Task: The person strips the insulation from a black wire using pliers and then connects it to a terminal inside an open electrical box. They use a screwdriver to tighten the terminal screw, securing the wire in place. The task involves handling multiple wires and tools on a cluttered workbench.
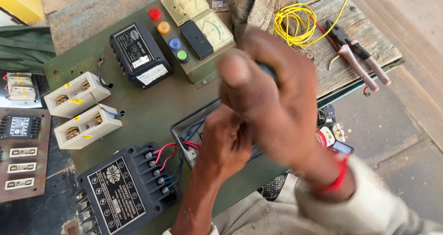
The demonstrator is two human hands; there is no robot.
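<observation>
Centrally in the frame, the right hand (pixel 270 94) is seen blurred, closed in a fist around a dark handle (pixel 267 70) of which only a small part shows at the top of the fist; what kind of tool it belongs to cannot be told. Just below and left of it, the left hand (pixel 226 142) is curled with its fingers bent over the edge of a grey open box (pixel 184 126); whether anything is pinched in those fingers cannot be told, since they are hidden by the right hand. Blue and red wires (pixel 184 145) are led from that box to the terminal row of a dark relay unit (pixel 122 191) at the lower left of the frame. All of this is laid on a green metal panel (pixel 152 106), on which two white fuse holders (pixel 80 110) are fixed at the left, a black module (pixel 138 55) sits above them, and a strip with red, orange, blue and green lamps (pixel 168 36) beside two pale meters (pixel 203 16) is placed at the upper centre. At the upper right, a coil of yellow wire (pixel 293 23) and pliers with pale handles (pixel 357 59) are laid on worn wooden boards (pixel 360 27).
</observation>
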